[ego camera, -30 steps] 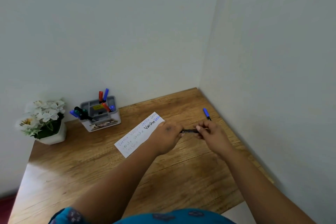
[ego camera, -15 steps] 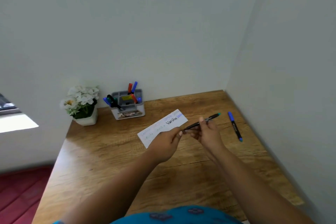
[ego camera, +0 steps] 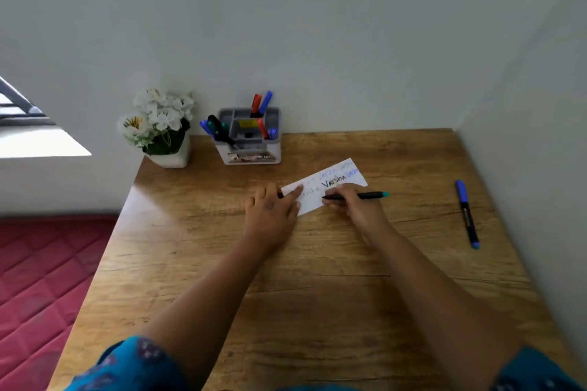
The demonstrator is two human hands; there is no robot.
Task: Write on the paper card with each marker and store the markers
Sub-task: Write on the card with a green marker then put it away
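A white paper card (ego camera: 333, 179) with several handwritten words lies slanted on the wooden table (ego camera: 317, 295). My right hand (ego camera: 357, 209) grips a black marker with a teal end (ego camera: 368, 195), its tip pointing left onto the card's lower edge. My left hand (ego camera: 273, 216) rests on the card's left end, index finger stretched over the paper. A small dark cap (ego camera: 281, 195) peeks out between its fingers. A second marker, black with blue ends (ego camera: 466, 213), lies on the table at the right, close to the side wall.
A grey desk organizer (ego camera: 251, 149) holding several red, blue and green markers stands against the back wall. A white pot of white flowers (ego camera: 158, 127) sits to its left. Walls close off the back and right. A red mat (ego camera: 38, 279) covers the floor at left.
The hands have pulled apart and come down onto the card. The right hand turned the teal marker tip-down onto the paper, and the left hand moved onto the card's left end. The view shifted.
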